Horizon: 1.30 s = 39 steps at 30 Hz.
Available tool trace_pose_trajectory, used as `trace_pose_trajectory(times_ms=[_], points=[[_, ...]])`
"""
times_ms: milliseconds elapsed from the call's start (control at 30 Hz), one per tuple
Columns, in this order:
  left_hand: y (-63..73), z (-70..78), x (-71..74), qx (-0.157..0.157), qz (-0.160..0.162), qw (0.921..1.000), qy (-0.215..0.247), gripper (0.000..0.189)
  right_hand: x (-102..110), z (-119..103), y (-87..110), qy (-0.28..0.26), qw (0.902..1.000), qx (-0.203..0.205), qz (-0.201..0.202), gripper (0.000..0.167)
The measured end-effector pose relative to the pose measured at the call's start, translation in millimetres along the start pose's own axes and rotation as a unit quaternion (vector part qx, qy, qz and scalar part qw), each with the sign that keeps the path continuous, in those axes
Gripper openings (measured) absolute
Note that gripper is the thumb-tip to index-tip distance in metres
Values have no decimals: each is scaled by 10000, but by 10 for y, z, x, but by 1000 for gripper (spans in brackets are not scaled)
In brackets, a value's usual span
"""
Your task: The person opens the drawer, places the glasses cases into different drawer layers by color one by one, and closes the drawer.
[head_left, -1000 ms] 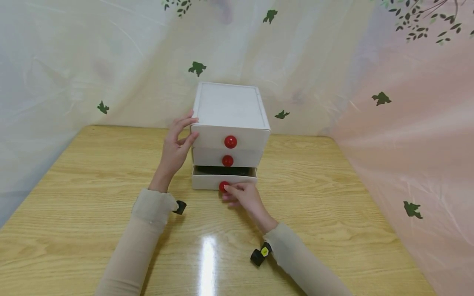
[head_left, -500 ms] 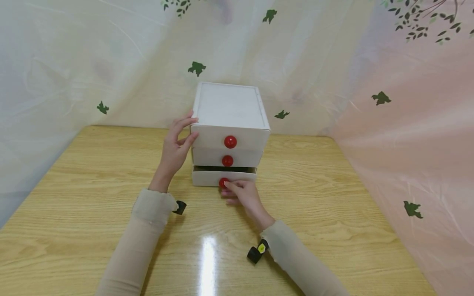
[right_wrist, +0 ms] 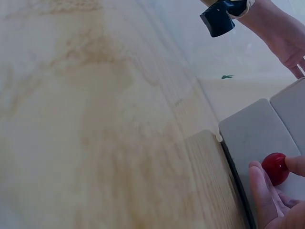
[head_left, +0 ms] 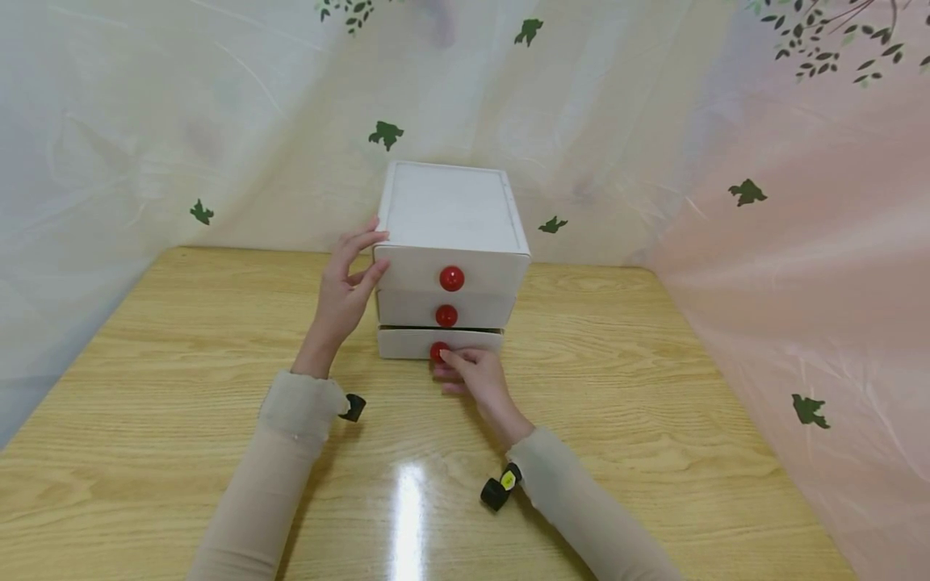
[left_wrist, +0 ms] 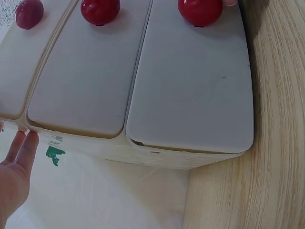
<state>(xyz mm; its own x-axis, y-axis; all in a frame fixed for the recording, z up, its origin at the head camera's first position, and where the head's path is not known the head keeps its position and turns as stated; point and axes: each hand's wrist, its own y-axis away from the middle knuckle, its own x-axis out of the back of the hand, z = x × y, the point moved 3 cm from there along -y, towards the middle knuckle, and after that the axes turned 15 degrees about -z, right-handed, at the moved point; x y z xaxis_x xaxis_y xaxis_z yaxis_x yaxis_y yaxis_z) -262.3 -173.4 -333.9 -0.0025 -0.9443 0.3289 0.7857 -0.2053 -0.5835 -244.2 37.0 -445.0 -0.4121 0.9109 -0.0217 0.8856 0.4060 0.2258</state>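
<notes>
A white three-drawer cabinet [head_left: 454, 206] stands on the table, each drawer front bearing a round red knob. In the head view, my right hand [head_left: 483, 383] pinches the knob [head_left: 438, 352] of the bottom drawer [head_left: 407, 344], which sits nearly closed under a thin dark slit. The right wrist view shows the thumb and a finger on either side of that red knob [right_wrist: 275, 169]. My left hand [head_left: 345, 290] rests on the cabinet's upper left side near the front corner. From the left wrist, its fingers [left_wrist: 26, 151] look straight against the side wall.
The cabinet is on a wood-grain table [head_left: 617, 387], near its back edge. A pale curtain [head_left: 276, 161] with green bird and leaf prints hangs behind and to the right. Small black devices [head_left: 496, 494] are strapped at both wrists.
My right hand has pushed the bottom drawer inward by its knob, and the dark opening above it has narrowed to a slit. The left hand stays in place.
</notes>
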Motion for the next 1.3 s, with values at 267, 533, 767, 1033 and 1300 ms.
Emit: trace_pose_trajectory(times_ms=[267,533,767,1033,1300], points=[[4,1,-8,60,-17,10000,29,34,-1,-37,-3,-84,9999,74,5,27],[6,4,-9,128,-32,9999,-10,35,7,3,-46,-88,9999,110,34,27],[-24,-11,23,81,-99,9999,7,34,20,-9,-52,-38,10000,11,-51,26],[-61,17,69,33,-219,9997,-105,34,105,-45,50,633,9977,-20,-259,28],[46,70,199,449,-712,9943,-661,48,360,-199,223,1467,9889,25,-225,29]])
